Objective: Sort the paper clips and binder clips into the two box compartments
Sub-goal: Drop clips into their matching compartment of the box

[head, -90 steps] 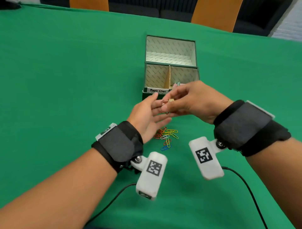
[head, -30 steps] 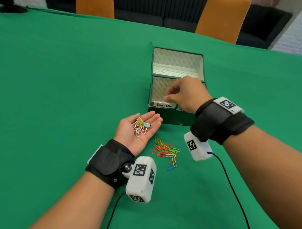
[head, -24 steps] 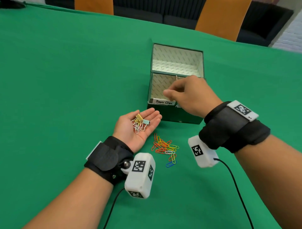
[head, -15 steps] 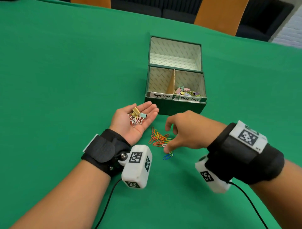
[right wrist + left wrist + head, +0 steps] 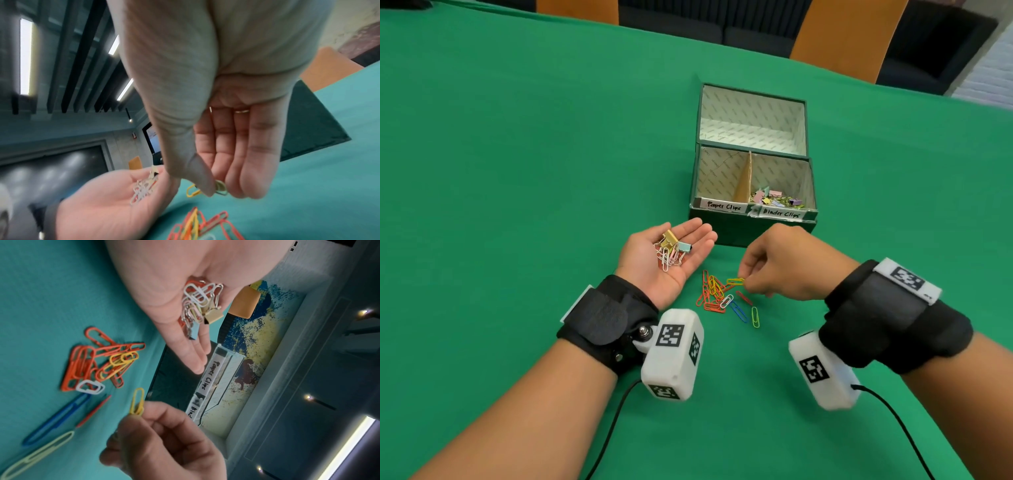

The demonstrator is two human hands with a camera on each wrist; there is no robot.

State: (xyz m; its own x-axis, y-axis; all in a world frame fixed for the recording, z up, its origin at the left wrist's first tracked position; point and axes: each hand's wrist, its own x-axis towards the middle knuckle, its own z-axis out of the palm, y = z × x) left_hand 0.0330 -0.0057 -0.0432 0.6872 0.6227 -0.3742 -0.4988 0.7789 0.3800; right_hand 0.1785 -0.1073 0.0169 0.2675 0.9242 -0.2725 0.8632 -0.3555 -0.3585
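My left hand [image 5: 664,257] lies palm up and flat, carrying white paper clips [image 5: 667,257] tangled with a gold binder clip [image 5: 669,238] and a pale blue binder clip [image 5: 685,247]. My right hand [image 5: 774,270] hovers just above the green table and pinches a yellow paper clip [image 5: 735,281] between thumb and fingers; the left wrist view shows that yellow paper clip [image 5: 137,400] lifted off the cloth. A heap of coloured paper clips [image 5: 717,295] lies between the hands. The green box [image 5: 753,228] stands beyond, with binder clips [image 5: 777,198] in its right compartment.
The box's open lid [image 5: 751,118] stands behind the two labelled compartments. A blue paper clip [image 5: 739,311] and a green paper clip [image 5: 755,317] lie apart from the heap. Cables trail from both wrist cameras. Orange chairs [image 5: 846,37] stand at the table's far edge.
My right hand came back from above the box down to the heap and picked up a yellow paper clip. The left hand stayed palm up with its clips.
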